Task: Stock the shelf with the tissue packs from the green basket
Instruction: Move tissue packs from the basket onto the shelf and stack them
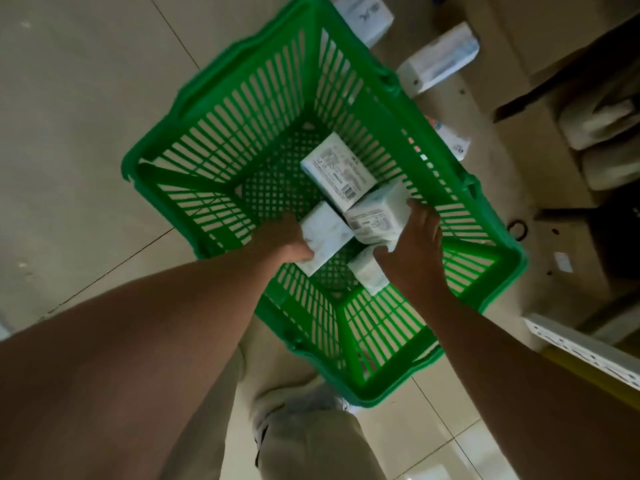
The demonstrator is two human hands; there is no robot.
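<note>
While both arms reach down from above, the basket (pixel 221 140) sits on the tiled floor (pixel 76 98), open and mostly bare, its far rim turned toward the shelf area at the right. Four packs remain inside, bunched at the near right of the mesh bottom. More packs (pixel 438 64) lie on the floor beyond the far right rim, outside the basket.

Largest in view of the four is the flat pack (pixel 337 169), lying label up, farthest from the person and untouched. Just near of it, the right pack (pixel 375 216) is taken by the right hand (pixel 414 247): the fingers are spread wide across its right face, with the thumb curled at its near lower corner. The left pack (pixel 325 237) is held by the left hand (pixel 291 244), whose thumb presses on its near end; the other fingers are hidden under it, so the exact grip cannot be told. A fourth pack (pixel 367 273) lies beneath the right hand, partly covered.

Judged from this, the step in hand is lifting one pack per hand. To do it well, each grip should close firmly across the short width before rising, since soft wrapped tissue likely gives under pressure and a slack wrapper may slip. The right pack leans on its neighbours, so lifting it straight up should keep the others from being dragged along. Both hands should clear the slatted walls before turning toward the shelf at the right.
</note>
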